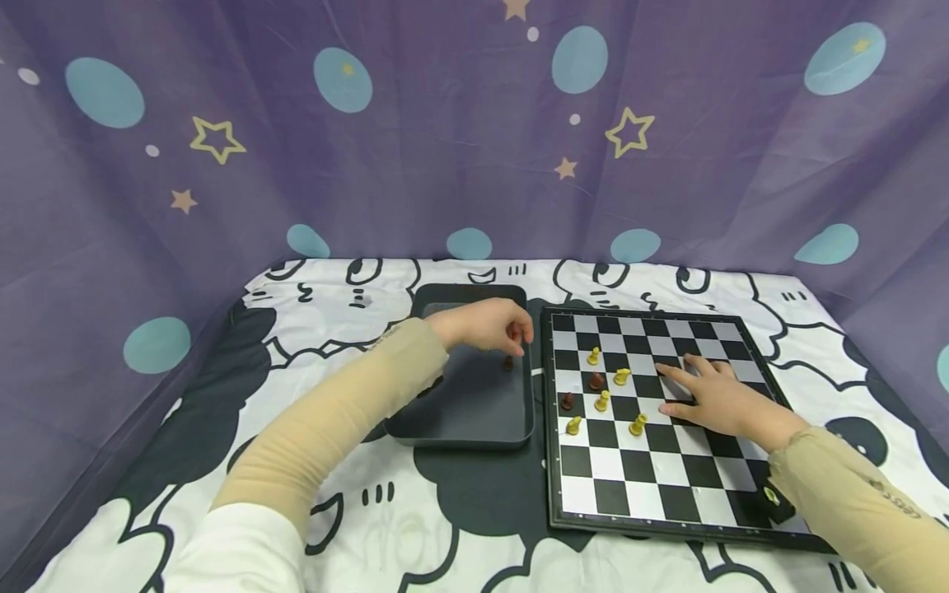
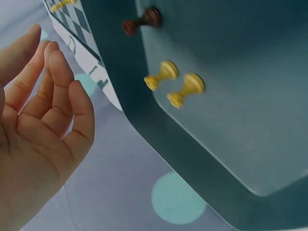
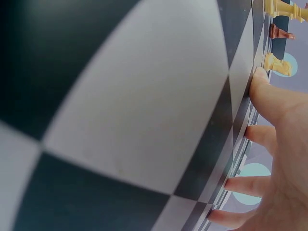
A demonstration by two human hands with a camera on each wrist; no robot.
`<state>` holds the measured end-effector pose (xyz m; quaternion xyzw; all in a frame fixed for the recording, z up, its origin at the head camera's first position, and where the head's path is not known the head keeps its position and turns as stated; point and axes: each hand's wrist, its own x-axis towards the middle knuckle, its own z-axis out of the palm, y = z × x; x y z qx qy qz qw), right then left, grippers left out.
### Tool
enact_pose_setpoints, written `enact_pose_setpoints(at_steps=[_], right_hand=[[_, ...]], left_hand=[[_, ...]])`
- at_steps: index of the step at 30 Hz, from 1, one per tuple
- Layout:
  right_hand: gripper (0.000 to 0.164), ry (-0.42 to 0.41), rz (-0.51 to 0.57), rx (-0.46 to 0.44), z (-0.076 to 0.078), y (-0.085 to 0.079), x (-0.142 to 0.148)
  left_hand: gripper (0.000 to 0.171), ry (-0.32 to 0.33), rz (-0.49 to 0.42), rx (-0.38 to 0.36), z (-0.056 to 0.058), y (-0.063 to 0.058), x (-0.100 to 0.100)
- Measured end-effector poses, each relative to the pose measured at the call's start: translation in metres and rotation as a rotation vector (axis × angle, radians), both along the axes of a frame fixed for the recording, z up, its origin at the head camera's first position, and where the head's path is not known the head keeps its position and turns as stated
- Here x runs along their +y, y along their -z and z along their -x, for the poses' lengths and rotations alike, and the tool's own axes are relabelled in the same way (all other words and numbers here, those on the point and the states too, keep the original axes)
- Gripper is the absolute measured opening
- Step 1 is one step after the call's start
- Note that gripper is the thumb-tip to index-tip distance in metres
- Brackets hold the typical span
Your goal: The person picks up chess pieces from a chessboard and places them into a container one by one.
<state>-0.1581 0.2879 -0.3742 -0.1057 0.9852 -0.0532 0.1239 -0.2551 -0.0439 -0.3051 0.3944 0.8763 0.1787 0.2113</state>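
My left hand [image 1: 485, 323] hovers over the dark grey tray [image 1: 463, 424], its fingers loosely bent. Nothing shows between thumb and fingertips in the left wrist view. Below it in the tray stand a brown chess piece [image 2: 144, 20] and two yellow chess pieces [image 2: 163, 76]; the yellow ones are hidden by the hand and arm in the head view. On the chessboard [image 1: 668, 471], my right hand [image 1: 719, 399] rests with spread fingers on the right half. Its thumb [image 3: 262, 89] points toward a yellow piece [image 3: 277, 65] on the board.
Several yellow pieces [image 1: 602, 401] and two brown pieces [image 1: 596, 380] stand on the board's left side. Tray and board lie side by side on a black-and-white patterned cloth [image 1: 385, 511]. A purple curtain [image 1: 445, 165] hangs behind.
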Motion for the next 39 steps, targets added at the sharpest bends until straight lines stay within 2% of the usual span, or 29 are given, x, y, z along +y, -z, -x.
enact_pose_setpoints(at_steps=[8,17,27,32,39], right_hand=[[0.080,-0.002,0.008,0.001,0.001,0.000,0.000],[0.081,-0.004,-0.004,-0.002,0.003,-0.001,0.001],[0.081,-0.003,0.006,-0.006,0.001,0.000,0.001],[0.081,-0.001,0.003,-0.004,0.002,0.000,0.002],[0.080,-0.005,0.009,0.006,0.001,0.001,0.002]], left_hand=[[0.023,0.072,0.006,-0.037,-0.014,-0.003,0.018],[0.023,0.129,0.018,-0.060,-0.025,0.001,0.036],[0.023,0.193,0.071,-0.036,-0.030,0.006,0.054],[0.023,0.209,0.081,-0.043,-0.031,0.006,0.060],[0.022,0.222,0.135,-0.032,-0.032,0.013,0.066]])
